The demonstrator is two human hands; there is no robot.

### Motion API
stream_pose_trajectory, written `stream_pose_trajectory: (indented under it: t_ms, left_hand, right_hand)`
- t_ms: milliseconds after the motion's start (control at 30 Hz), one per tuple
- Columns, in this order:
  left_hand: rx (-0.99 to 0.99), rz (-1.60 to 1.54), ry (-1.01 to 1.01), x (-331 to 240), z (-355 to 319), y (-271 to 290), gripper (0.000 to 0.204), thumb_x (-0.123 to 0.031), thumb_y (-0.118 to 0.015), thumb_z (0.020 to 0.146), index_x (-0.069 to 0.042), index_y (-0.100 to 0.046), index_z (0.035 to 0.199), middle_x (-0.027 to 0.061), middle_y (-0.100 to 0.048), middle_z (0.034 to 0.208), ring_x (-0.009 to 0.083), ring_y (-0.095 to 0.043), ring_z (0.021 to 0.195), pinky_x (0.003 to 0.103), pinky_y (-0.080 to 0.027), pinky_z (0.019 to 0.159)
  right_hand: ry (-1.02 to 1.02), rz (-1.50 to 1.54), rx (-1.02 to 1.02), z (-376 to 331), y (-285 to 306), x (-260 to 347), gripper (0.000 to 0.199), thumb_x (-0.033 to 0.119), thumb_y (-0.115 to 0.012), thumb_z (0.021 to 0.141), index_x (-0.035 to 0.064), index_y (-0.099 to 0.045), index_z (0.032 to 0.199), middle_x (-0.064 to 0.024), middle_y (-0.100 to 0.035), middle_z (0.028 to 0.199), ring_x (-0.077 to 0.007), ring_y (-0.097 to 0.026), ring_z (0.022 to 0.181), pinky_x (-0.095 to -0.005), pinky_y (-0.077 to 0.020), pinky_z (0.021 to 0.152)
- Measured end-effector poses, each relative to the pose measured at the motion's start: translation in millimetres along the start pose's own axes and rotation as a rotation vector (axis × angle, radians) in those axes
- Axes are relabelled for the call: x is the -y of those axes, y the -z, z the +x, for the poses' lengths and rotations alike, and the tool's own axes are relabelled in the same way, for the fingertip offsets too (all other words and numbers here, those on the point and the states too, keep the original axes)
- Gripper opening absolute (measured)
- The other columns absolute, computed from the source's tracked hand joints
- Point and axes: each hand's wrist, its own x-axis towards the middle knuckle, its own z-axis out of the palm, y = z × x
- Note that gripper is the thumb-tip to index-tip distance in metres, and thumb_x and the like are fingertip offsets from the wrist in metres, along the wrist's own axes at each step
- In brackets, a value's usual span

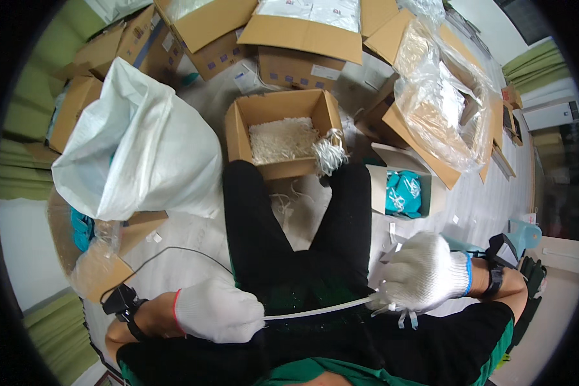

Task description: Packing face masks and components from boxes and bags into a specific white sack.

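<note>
A thin white cord runs between my hands in a shallow curve, low in front of my torso. My left hand, in a white knit glove with a red cuff, is closed around one end. My right hand, in a matching glove with a blue cuff, grips the other end. Short white cord ends hang below the right hand, but the glove hides most of what it holds. Past my knees, an open cardboard box contains a pile of white cords. A bunch of cords drapes over its near right corner.
Right of my knee stands a small carton with teal bundles tied with white cord. A large white sack slumps at the left. Bigger open cartons form an arc behind, one plastic-lined. Scraps lie on the floor.
</note>
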Motion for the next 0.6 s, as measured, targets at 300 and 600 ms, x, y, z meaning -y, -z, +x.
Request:
stream_pose_trajectory:
  t_ms: [300, 600]
  left_hand:
    - [-0.103, -0.009, 0.106, 17.4, -30.0, 2.9, 0.006, -0.012, -0.064, 0.079, -0.008, -0.059, 0.078, 0.0029, -0.052, 0.077, 0.0160, -0.056, 0.062, 0.030, -0.045, 0.046]
    - [-0.284, -0.981, 0.656, 74.8, 39.9, -6.3, 0.027, -0.019, -0.042, 0.098, -0.003, -0.057, 0.082, 0.0010, -0.049, 0.068, 0.0085, -0.047, 0.060, 0.023, -0.040, 0.057]
  right_hand:
    - [-0.041, -0.335, 0.041, 6.8, 9.0, -33.8, 0.026, 0.036, -0.076, 0.072, 0.0176, -0.058, 0.065, 0.0053, -0.041, 0.058, -0.0088, -0.047, 0.046, -0.0267, -0.0345, 0.037]
    - [-0.422, -0.026, -0.184, 71.2, -77.4, -83.6, 0.022, 0.034, -0.062, 0.090, 0.0131, -0.062, 0.082, -0.0067, -0.059, 0.074, -0.0253, -0.062, 0.062, -0.0339, -0.0499, 0.054]
